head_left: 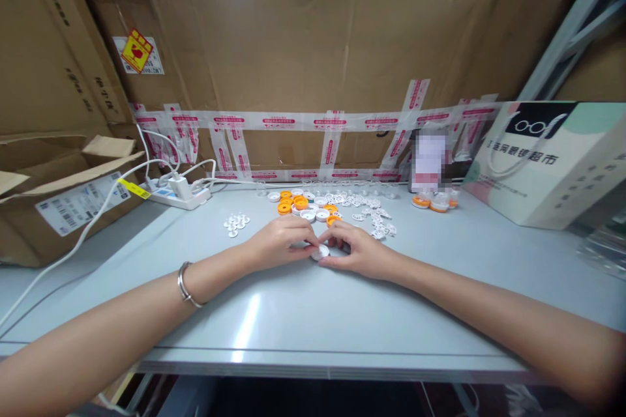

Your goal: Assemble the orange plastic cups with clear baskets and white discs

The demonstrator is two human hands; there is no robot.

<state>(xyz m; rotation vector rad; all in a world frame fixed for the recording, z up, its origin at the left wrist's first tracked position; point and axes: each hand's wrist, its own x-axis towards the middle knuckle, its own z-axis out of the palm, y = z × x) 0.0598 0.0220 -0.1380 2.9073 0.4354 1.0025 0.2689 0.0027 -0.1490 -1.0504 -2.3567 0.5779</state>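
A small white round cap (321,253) lies on the table between my two hands. My right hand (360,250) grips its right side, with the thumb at the front edge and the fingers curled behind. My left hand (282,242) is closed, its fingertips pinched together at the upper left of the cap; whatever they hold there is hidden. Just beyond my hands is a cluster of orange caps (285,207) and white caps (308,215). Small white plastic pieces (383,232) are scattered to the right of it, and a little group of white stemmed pieces (237,224) sits to the left.
Clear round pieces (391,191) line the back of the table (391,319). At right stand orange-and-white capped items (439,202) and a paper bag (531,176). A power strip (183,194) with white cables and an open carton (63,202) are at left. Large cardboard (274,45) walls the back.
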